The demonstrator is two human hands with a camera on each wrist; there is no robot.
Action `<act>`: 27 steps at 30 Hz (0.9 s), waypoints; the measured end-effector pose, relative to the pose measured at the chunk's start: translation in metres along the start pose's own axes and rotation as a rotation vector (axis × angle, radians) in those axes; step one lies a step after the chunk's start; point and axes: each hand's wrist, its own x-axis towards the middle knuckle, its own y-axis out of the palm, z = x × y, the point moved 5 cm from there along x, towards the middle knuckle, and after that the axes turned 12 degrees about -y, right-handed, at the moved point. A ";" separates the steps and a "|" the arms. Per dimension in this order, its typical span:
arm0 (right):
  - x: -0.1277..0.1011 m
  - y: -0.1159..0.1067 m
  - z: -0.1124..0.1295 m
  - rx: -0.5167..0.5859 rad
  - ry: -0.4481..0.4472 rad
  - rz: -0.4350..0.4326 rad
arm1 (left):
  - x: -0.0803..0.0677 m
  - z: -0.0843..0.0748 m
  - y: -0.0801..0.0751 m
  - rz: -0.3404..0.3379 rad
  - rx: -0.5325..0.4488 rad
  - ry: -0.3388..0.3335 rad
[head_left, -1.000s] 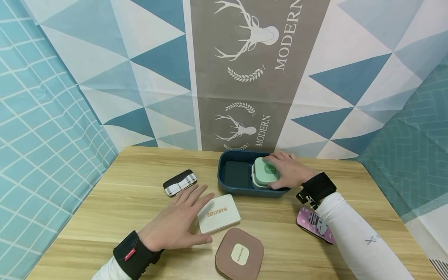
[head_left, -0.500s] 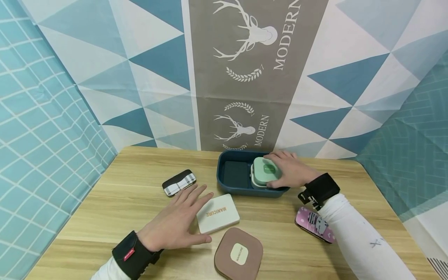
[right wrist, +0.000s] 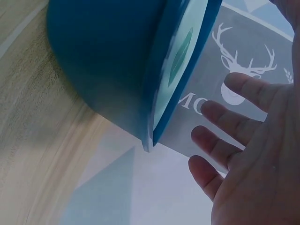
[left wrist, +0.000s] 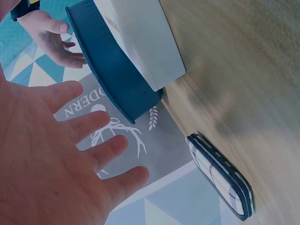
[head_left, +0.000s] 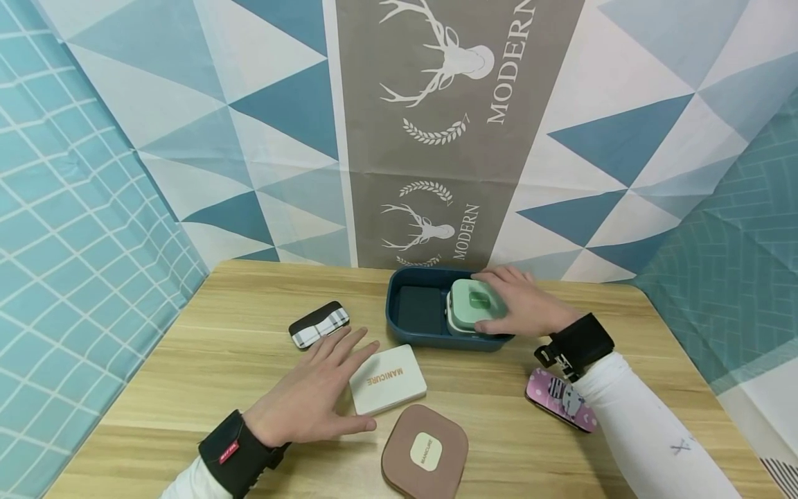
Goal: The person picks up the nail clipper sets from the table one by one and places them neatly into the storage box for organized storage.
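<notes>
My right hand [head_left: 526,305] hovers at the right side of a mint-green square case [head_left: 466,305], fingers extended. That case sits over a white layer in the right part of a dark blue bin [head_left: 436,342]. In the right wrist view the fingers are spread beside the bin's rim [right wrist: 149,126], nothing between them. My left hand [head_left: 312,398] is held palm down with straight spread fingers, its fingertips beside a white case [head_left: 389,381] marked MANICURE. The left wrist view shows the left palm [left wrist: 51,154] holding nothing.
A black case with a plaid band [head_left: 320,326] lies left of the bin. Toward the front is a brown rounded-square case [head_left: 405,450] with a MANICURE label. A pink case [head_left: 561,400] lies by the right forearm. Patterned sheets [head_left: 299,138] stand behind the wooden table [head_left: 206,333].
My right hand has drawn slightly to the right, uncovering more of the green case's top. The left hand stays in place.
</notes>
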 end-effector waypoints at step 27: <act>-0.034 -0.018 0.031 0.000 -0.024 -0.085 | 0.000 -0.001 0.000 0.005 -0.003 0.004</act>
